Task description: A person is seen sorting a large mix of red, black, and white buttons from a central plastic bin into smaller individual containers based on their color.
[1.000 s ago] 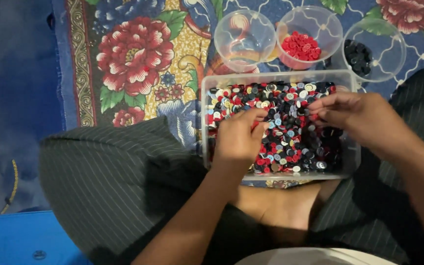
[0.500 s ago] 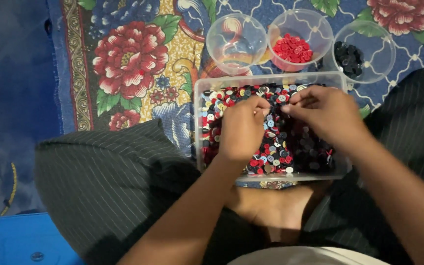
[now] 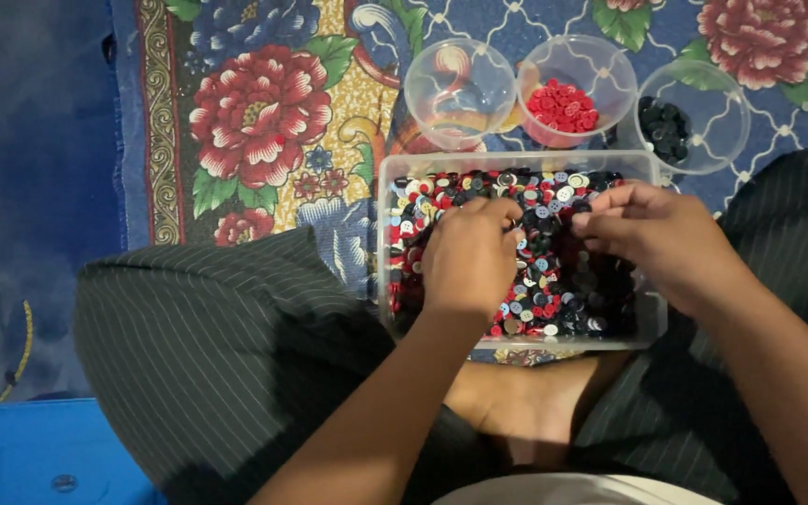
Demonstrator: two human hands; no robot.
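Buttons [image 3: 554,271], mixed colours, are filling a clear rectangular tub [image 3: 647,168] resting on the lap. Left hand [image 3: 468,257] is digging in, fingers curled; right hand [image 3: 652,238] is pinching, contents unclear.

Dim, uneven indoor light with a brighter top and a murky lower half.

The flowered blue and red carpet [image 3: 264,122] and the three round clear plastic cups [image 3: 577,89] at the top are the best lit, with small glints on the cup rims. The clear rectangular plastic tub of mixed buttons [image 3: 395,187] sits in softer light; the left hand [image 3: 469,257] and right hand [image 3: 661,238] darken the buttons beneath them. The dark pinstriped trousers [image 3: 226,355] and the blue box [image 3: 44,454] at the lower left are shadowy. Detail is soft and slightly grainy throughout.
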